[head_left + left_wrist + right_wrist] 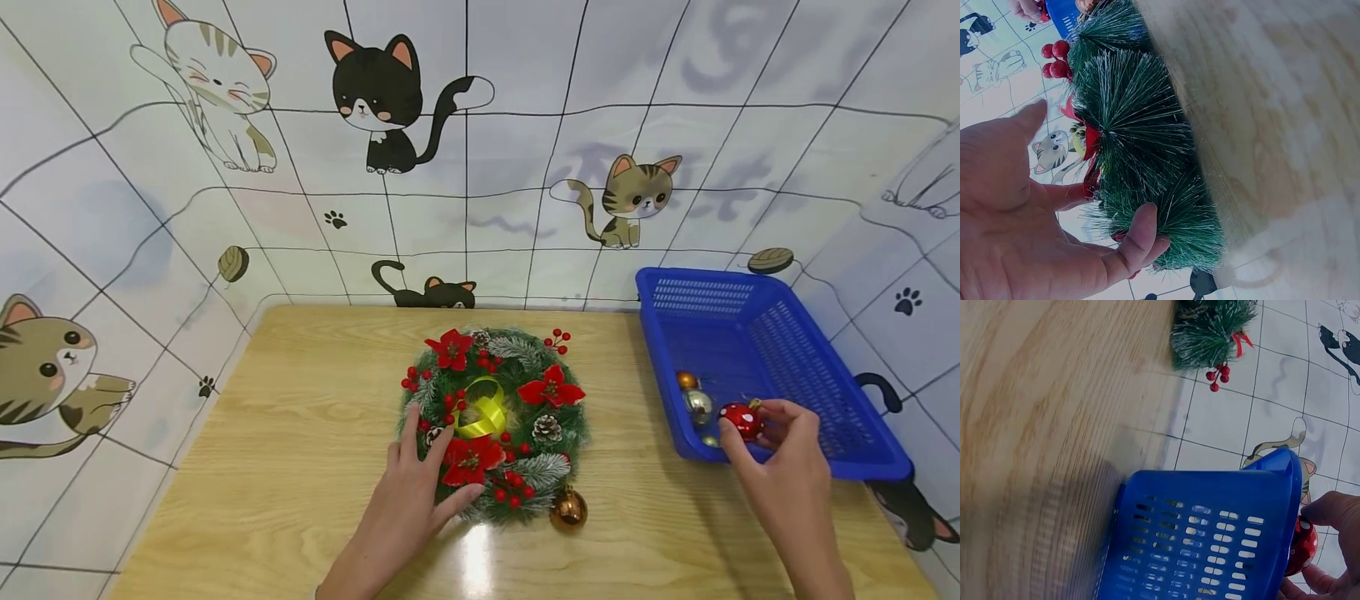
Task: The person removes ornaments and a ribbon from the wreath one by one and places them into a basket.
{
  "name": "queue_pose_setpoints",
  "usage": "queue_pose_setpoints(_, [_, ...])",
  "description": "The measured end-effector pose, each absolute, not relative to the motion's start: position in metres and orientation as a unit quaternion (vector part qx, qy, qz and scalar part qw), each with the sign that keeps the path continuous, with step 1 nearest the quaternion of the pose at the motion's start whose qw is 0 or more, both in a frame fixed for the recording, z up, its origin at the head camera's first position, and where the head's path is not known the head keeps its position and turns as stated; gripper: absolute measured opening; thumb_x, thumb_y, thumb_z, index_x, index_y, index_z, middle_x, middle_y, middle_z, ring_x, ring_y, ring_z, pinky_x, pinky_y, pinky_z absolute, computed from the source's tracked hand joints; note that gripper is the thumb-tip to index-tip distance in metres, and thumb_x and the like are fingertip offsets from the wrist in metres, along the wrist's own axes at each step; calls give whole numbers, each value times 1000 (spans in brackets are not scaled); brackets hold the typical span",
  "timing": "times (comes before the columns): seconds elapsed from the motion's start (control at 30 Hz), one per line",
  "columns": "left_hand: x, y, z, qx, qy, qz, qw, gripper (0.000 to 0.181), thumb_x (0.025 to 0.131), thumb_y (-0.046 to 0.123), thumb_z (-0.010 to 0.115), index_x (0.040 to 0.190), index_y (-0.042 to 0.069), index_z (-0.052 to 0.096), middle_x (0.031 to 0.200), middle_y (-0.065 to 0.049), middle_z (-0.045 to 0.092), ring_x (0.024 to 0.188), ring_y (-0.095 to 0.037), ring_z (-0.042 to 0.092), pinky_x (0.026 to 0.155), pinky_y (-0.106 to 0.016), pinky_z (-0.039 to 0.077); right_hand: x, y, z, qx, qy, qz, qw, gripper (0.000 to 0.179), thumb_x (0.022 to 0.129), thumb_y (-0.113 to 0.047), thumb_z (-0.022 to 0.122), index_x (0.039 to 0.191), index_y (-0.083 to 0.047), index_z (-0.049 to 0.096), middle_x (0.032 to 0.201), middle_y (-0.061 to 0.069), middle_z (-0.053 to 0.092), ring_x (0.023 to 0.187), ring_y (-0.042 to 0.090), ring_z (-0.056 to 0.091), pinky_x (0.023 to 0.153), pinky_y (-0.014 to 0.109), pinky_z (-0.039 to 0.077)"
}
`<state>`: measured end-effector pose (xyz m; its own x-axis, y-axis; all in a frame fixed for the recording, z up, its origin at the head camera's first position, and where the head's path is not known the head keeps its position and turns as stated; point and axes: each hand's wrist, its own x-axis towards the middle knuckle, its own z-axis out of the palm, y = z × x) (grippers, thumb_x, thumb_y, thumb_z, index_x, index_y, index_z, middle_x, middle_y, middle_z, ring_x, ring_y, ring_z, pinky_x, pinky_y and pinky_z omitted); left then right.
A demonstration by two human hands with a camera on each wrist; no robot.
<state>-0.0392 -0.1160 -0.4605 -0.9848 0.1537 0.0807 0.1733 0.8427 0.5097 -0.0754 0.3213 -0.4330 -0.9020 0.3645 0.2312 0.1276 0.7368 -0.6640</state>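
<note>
A green wreath (525, 358) with red poinsettias, berries, pinecones and a yellow ribbon (486, 410) lies on the table. My left hand (416, 487) rests on its near left part with fingers spread; the left wrist view shows fingertips among the green needles (1135, 125). In my right hand (787, 458), thumb and fingers pinch a red bauble with white dots (741, 421) over the near rim of a blue basket (870, 433). The right wrist view shows the bauble (1302, 547) just past the basket's rim. A copper bauble (568, 510) sits at the wreath's lower right edge.
Inside the basket, along its left side, lie an orange bauble (686, 380), a silver bauble (698, 406) and a small gold one (709, 442). Behind the wooden table (315, 375) stands a wall covering with cartoon cats (382, 100).
</note>
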Motion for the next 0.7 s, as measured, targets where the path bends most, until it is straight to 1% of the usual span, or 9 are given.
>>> queue_pose_setpoints(0.1, [-38,-118,-459,-90,-959,-268,31,74,102,54,74,158,9,57,177,-28,10,132,-57,52,65,-50,61,-78,323,-434,-142,-914,337,177,69,102,-29,78,151,3,40,141,28,57,117,42,61,79,6,35])
queue_pose_setpoints(0.27, [-37,-118,-457,-113,-958,-256,59,64,101,35,82,154,6,60,175,-33,11,129,-58,53,56,-42,57,-80,328,-436,-158,-911,338,176,71,102,-28,78,153,2,40,143,28,57,119,41,60,87,8,37])
queue_pose_setpoints(0.37, [-37,-118,-458,-115,-959,-251,62,63,99,32,84,153,7,62,175,-35,11,129,-59,53,55,-43,57,-81,332,-437,-164,-913,335,167,72,102,-30,77,154,2,38,144,28,56,121,44,60,89,13,39])
queue_pose_setpoints(0.47, [-38,-118,-460,-110,-961,-246,64,63,98,35,85,152,11,63,174,-36,14,127,-56,55,53,-40,55,-81,333,-437,-168,-917,325,158,73,103,-32,76,154,3,38,144,29,55,122,46,61,94,21,43])
queue_pose_setpoints(0.53, [-38,-118,-461,-108,-961,-244,67,64,97,37,86,151,12,64,172,-37,16,126,-55,57,51,-38,53,-82,335,-437,-167,-920,319,156,72,103,-31,76,154,3,38,144,30,55,121,46,61,93,21,44])
queue_pose_setpoints(0.6, [-39,-117,-462,-106,-963,-240,68,65,96,38,86,151,13,64,172,-37,18,124,-54,58,51,-36,51,-83,337,-437,-164,-923,314,153,73,104,-31,76,154,4,37,143,31,54,121,48,61,101,33,51])
queue_pose_setpoints(0.63, [-39,-117,-463,-105,-963,-240,68,65,96,39,86,151,13,64,171,-38,18,124,-53,59,51,-35,51,-83,337,-438,-162,-923,314,153,73,104,-30,76,154,5,37,143,31,54,121,49,62,102,38,52])
queue_pose_setpoints(0.67, [-39,-117,-463,-105,-963,-237,69,65,96,39,87,151,13,64,171,-38,19,123,-53,59,51,-35,50,-84,338,-438,-160,-924,313,151,73,104,-30,76,153,6,36,142,32,54,121,50,62,103,48,53])
queue_pose_setpoints(0.7, [-40,-117,-463,-105,-964,-236,69,65,96,40,87,151,14,64,171,-38,20,123,-53,59,51,-35,50,-85,339,-438,-157,-924,313,152,72,104,-29,76,153,6,36,142,33,54,120,51,62,102,53,53])
